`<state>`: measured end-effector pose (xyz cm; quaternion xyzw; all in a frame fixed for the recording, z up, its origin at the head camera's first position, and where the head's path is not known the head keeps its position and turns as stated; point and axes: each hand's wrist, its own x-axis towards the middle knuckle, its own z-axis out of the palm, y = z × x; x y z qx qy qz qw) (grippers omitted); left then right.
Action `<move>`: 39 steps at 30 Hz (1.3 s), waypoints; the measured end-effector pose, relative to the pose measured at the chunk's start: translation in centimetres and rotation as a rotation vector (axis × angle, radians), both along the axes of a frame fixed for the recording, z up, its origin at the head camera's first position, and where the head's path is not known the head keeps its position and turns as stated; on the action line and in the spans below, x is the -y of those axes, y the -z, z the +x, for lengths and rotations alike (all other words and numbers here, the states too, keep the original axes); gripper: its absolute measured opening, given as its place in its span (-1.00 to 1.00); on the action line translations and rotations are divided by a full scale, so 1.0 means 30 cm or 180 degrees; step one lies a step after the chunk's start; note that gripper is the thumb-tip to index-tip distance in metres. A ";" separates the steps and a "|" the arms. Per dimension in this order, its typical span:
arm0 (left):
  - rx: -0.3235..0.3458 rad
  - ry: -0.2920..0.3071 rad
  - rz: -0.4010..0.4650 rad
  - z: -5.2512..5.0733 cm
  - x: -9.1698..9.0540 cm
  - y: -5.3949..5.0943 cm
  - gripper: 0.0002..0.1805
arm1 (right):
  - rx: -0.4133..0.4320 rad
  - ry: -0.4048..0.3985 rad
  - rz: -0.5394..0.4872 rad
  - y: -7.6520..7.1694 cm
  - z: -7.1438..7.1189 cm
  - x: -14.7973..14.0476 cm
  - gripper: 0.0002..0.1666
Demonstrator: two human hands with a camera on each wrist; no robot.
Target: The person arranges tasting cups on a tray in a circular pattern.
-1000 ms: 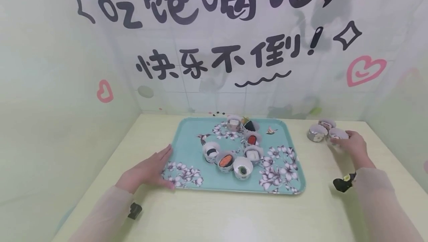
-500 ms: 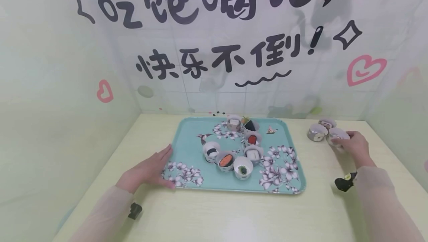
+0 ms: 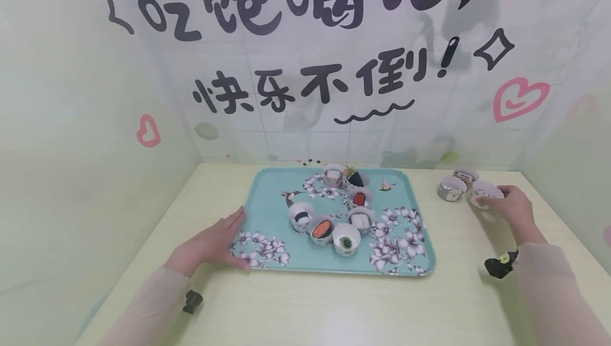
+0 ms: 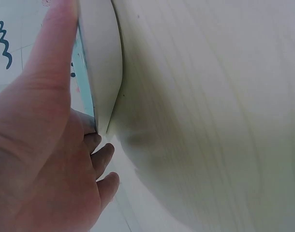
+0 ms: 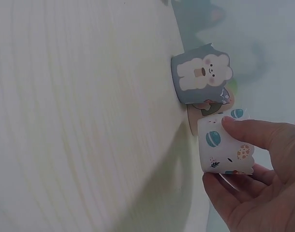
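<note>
My right hand [image 3: 514, 209] pinches a white paper cup [image 5: 222, 140] with printed teal shapes, its thumb on one side and fingers on the other. Beside it stand a grey paper cup [image 5: 201, 73] with a bear print and another paper cup [image 3: 465, 177], partly hidden. At the left front corner of a teal flowered tray [image 3: 267, 213], my left hand [image 3: 212, 245] rests spread against the rim, fingers straight along the left side and thumb along the front. The left wrist view shows the tray's pale outer wall [image 4: 103, 63] next to that hand.
On the tray, several paper cups hold sushi-like pieces, among them an orange-topped one [image 3: 322, 229], a red-topped one [image 3: 359, 199] and one with green bits [image 3: 346, 241]. The pale wooden table [image 3: 315, 309] meets a lettered wall covering [image 3: 305, 139] behind and at both sides.
My right hand has shifted slightly right with the cup, which now stands a little apart from the grey cup. The left hand and the tray stay in place.
</note>
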<state>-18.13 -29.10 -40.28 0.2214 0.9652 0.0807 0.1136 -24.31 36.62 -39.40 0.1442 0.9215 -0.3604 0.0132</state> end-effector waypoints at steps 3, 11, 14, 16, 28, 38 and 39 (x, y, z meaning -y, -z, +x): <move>-0.0006 0.0004 -0.0012 0.000 0.001 0.003 0.51 | -0.0055 -0.0051 0.0018 -0.005 0.009 0.003 -0.03; 0.0033 -0.0028 -0.0042 0.002 -0.003 -0.001 0.50 | -0.0150 -0.0204 0.0061 -0.021 0.023 0.029 0.00; 0.0035 -0.0024 -0.0046 0.003 -0.005 -0.006 0.49 | -0.0163 -0.0274 0.0070 -0.036 0.031 0.046 0.00; 0.0034 -0.0024 -0.0057 0.003 -0.006 -0.006 0.49 | -0.0184 -0.0314 0.0093 -0.045 0.036 0.059 -0.02; 0.0062 -0.0036 -0.0058 0.004 -0.007 -0.004 0.49 | -0.0279 -0.0448 0.0119 -0.082 0.052 0.127 -0.04; 0.0072 -0.0056 -0.0098 -0.006 0.002 0.009 0.52 | -0.0466 -0.0594 0.0102 -0.117 0.048 0.192 -0.07; 0.0058 -0.0040 -0.0095 -0.007 0.003 0.010 0.52 | -0.0483 -0.0612 0.0098 -0.121 0.047 0.199 -0.07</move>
